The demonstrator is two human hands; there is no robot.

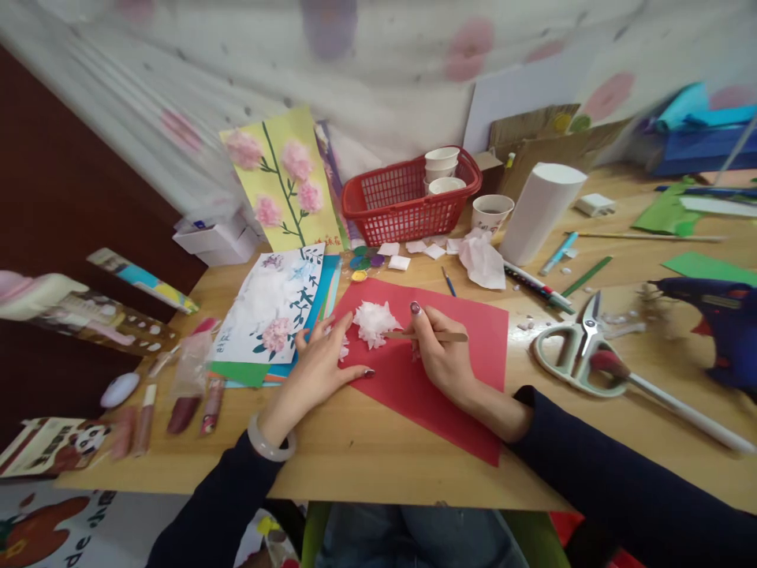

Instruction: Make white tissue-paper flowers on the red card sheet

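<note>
Red paper (pixel 396 379) on the surface (pixel 367 457) carries 1 full white tuft (pixel 375 323), far left, and pale scraps (pixel 344 347) by the left hand (pixel 316 363); most of the sheet seems unworked. Right hand (pixel 441 351): grip clamped on 1 wooden stick (pixel 453 336). Left grip: spread apart. Far left, 1 yellow picture (pixel 254 185) bears 4 pink blooms (pixel 296 160).

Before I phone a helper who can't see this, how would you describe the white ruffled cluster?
Find the red sheet on the table. On its upper left part, between the left hand and the wooden stick in the right hand, sits the white ruffled cluster. Unlike the clump partly hidden by the left hand, it lies in plain view.
</note>
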